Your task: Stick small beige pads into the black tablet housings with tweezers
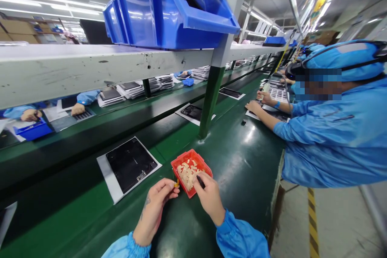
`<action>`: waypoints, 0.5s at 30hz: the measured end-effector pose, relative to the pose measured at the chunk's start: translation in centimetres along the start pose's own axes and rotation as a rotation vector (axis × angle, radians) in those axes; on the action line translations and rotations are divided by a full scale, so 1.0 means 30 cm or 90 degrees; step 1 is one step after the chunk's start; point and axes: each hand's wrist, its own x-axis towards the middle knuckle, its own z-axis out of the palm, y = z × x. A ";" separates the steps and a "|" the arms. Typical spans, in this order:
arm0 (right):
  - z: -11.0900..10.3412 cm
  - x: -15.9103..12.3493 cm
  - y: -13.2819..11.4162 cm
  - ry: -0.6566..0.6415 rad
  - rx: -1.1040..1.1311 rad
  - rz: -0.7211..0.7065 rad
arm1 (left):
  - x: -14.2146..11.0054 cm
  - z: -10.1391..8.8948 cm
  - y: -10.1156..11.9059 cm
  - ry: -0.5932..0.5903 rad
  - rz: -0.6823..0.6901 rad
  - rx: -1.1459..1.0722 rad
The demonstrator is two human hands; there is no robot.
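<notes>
My left hand (154, 209) rests on the green bench, fingers pinched on a small yellow-orange piece (176, 184) at the near-left corner of a red tray (181, 162). The tray holds several small pale pieces (186, 172). My right hand (209, 197) is closed round a thin black tool (200, 181) whose tip lies over the tray's near side. A black panel on a white sheet (130, 163) lies on the belt just left of the tray.
A person in a blue coat and cap (332, 129) works at my right, hands on panels. More panels (193, 112) ride the belt. A green post (210, 100) carries a shelf with blue bins (169, 12). Other workers' hands (78, 109) show across the line.
</notes>
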 end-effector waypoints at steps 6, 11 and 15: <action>0.012 0.004 0.057 0.023 -0.027 -0.013 | -0.047 0.008 -0.004 0.117 -0.008 -0.085; 0.006 0.012 0.041 0.059 0.010 0.000 | -0.114 0.005 0.023 0.173 0.048 -0.085; -0.013 0.027 -0.039 0.064 0.078 0.045 | -0.209 -0.040 0.068 0.238 0.105 -0.066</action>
